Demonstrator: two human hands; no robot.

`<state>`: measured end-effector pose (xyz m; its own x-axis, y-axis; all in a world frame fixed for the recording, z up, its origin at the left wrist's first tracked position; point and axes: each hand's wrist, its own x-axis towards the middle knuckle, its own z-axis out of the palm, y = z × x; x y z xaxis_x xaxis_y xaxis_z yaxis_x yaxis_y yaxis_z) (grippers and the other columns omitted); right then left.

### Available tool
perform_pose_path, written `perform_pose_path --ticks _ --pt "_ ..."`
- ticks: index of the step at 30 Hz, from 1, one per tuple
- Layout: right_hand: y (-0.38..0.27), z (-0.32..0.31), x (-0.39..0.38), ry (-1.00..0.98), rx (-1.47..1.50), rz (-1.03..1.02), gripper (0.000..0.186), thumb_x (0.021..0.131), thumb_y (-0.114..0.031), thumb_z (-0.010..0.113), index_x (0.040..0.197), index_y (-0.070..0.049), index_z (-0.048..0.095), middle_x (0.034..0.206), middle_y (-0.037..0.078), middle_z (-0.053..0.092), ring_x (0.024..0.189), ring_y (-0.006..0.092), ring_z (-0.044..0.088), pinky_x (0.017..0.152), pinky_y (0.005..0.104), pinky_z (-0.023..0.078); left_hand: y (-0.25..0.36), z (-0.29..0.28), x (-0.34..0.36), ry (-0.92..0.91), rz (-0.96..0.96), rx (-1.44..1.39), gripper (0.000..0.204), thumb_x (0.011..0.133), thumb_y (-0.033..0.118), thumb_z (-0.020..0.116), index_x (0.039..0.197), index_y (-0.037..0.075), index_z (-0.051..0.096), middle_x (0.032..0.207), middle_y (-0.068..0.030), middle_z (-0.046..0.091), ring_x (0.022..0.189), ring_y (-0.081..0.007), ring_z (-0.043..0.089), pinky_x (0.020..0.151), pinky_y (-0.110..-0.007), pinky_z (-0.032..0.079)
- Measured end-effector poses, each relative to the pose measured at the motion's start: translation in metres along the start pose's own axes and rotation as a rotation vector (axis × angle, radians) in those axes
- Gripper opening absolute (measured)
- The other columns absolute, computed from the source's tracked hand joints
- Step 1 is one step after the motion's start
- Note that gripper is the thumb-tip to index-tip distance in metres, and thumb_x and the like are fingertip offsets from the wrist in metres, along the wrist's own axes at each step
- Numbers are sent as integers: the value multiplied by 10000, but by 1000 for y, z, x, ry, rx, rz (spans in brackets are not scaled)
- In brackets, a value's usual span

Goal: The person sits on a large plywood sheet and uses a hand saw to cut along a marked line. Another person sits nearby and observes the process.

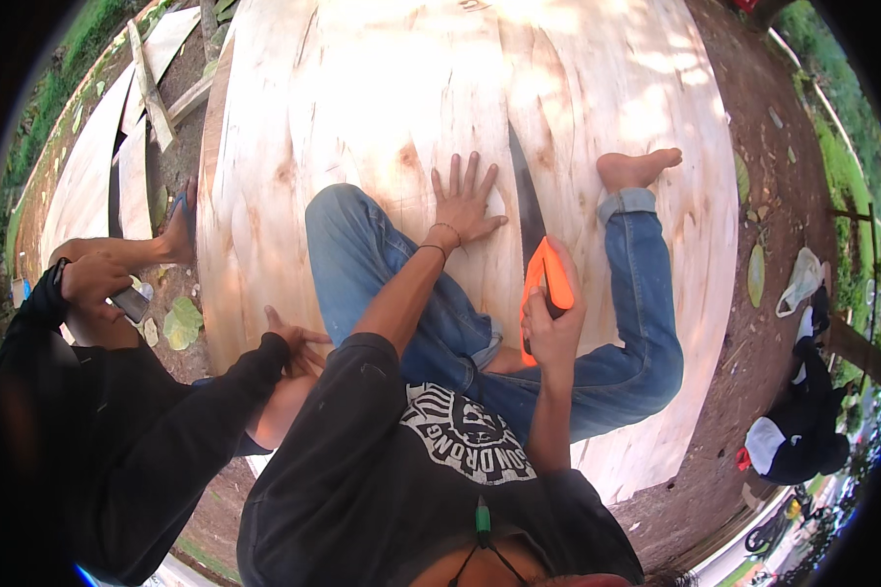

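Note:
My left hand (466, 205) lies flat on a large plywood sheet (362, 108), fingers spread, just left of the cutting line. In my right hand (553, 328) is a handsaw, its orange handle (536, 276) wrapped by my fingers. The dark saw blade (526, 186) points away from me, narrowing toward the far side and standing on or in the sheet. Its teeth are too small to make out. My legs in blue jeans rest on the plywood, with a bare foot (636, 168) to the right of the blade.
Close on my left sits another person in black sleeves (206, 421), one hand on the sheet's edge, the other holding a dark flat object (130, 303). Wood offcuts (147, 88) lie far left on bare soil. A white plastic bag (801, 282) and dark clothing (803, 440) lie right.

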<state>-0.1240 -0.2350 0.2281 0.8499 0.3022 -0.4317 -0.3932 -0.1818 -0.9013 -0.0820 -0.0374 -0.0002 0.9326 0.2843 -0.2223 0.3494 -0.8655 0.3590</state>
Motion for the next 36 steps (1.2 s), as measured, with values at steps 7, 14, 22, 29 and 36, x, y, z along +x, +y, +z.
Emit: perform_pose_path --ticks 7,14,22,29,36 --pt "9 -11 -21 -1 -99 -158 597 884 118 517 1470 4 526 1394 155 601 1163 165 574 997 294 452 4 -7 -1 -57 -18 51 1076 822 752 610 1674 282 150 1748 -130 -24 1584 -412 -133 1167 -732 -108" --pt "6 -13 -22 -18 -120 -180 580 893 92 528 1467 11 523 1379 144 617 1148 167 586 998 285 454 -3 -3 2 -60 10 48 1069 841 805 545 1678 285 130 1748 -134 -47 1578 -424 -156 1157 -736 -118" --pt "11 -7 -12 -39 -150 -224 605 872 112 518 1469 17 517 1386 162 618 1219 200 580 1055 314 432 -5 -2 4 -92 4 76 1083 845 803 545 1681 281 96 1747 -141 -49 1575 -436 -153 1151 -746 -108" --pt "27 -2 8 -24 -172 -289 619 903 126 490 1500 -36 507 1169 68 632 746 53 521 634 208 416 -3 0 5 -52 16 94 1076 849 794 552 1681 283 100 1746 -142 -49 1574 -445 -146 1150 -747 -108" --pt "32 -10 -10 -16 -122 -215 616 875 124 507 1479 0 517 1397 129 610 989 133 582 882 272 479 -4 0 4 -40 11 104 1081 842 805 548 1681 283 109 1746 -143 -51 1574 -445 -145 1149 -746 -113"
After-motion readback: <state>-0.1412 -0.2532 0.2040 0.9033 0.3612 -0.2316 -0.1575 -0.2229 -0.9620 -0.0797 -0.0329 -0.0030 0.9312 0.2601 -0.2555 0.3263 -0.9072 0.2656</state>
